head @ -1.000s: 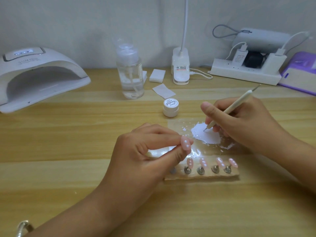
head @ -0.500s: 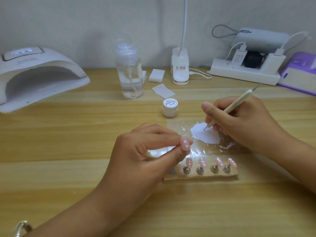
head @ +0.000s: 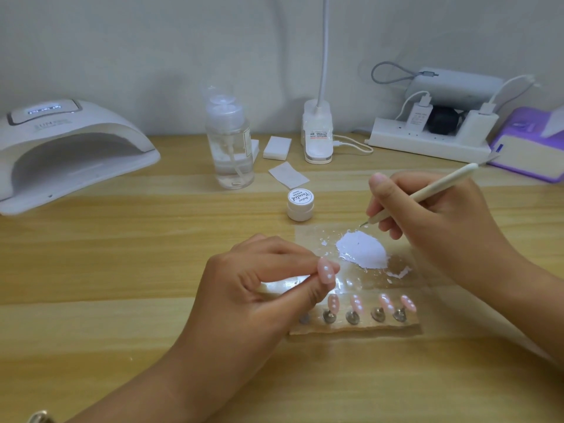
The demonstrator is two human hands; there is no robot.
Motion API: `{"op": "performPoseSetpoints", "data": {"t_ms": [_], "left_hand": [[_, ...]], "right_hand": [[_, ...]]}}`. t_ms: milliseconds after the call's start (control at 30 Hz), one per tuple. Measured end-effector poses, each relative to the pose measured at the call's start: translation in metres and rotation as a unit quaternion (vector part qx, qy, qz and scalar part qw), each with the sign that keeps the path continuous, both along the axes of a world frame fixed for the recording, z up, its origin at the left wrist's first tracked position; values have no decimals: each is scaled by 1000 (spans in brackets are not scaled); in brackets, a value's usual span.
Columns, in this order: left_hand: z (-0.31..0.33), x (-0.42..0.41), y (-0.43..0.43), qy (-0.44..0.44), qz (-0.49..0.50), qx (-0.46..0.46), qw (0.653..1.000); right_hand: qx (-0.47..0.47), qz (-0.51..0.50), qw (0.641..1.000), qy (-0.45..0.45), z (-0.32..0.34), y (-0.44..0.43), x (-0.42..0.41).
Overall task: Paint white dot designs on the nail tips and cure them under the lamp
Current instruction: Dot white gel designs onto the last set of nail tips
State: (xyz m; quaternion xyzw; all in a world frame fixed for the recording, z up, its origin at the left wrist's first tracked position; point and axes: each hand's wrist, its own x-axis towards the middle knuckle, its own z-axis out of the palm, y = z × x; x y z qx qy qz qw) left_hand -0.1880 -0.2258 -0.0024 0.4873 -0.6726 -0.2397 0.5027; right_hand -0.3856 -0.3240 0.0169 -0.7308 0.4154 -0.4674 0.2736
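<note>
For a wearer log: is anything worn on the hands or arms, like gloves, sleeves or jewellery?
The left hand and right hand are bare: no gloves, no rings showing, no sleeves on the visible forearms. Only a shiny metal band sits on the left arm, cropped by the frame's bottom-left edge.

Bright, soft light from above washes a wooden desk [head: 91, 270], leaving only faint shadows beneath the left hand [head: 244, 294] and right hand [head: 433, 221]. Glare streaks the clear plastic sheet [head: 360, 285] at centre, just toward 6 o'clock. A blue display glows on the curing lamp [head: 70, 141] at 10 o'clock. The wide lens bows the desk's far edge, and detail softens at 2 o'clock around the power strip [head: 427, 145] and at 7 o'clock.
</note>
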Motion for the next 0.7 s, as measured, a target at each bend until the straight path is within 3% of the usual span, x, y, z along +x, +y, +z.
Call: {"op": "performPoseSetpoints", "data": {"t_ms": [433, 567, 700], "left_hand": [[0, 0, 0, -4, 5, -3, 1000], [0, 0, 0, 2, 7, 0, 1000], [0, 0, 1, 6, 3, 4, 1000]], "right_hand": [[29, -14, 998, 51, 2, 2, 1], [4, -16, 999, 33, 6, 4, 2], [37, 49, 997, -36, 17, 18, 10]]}}
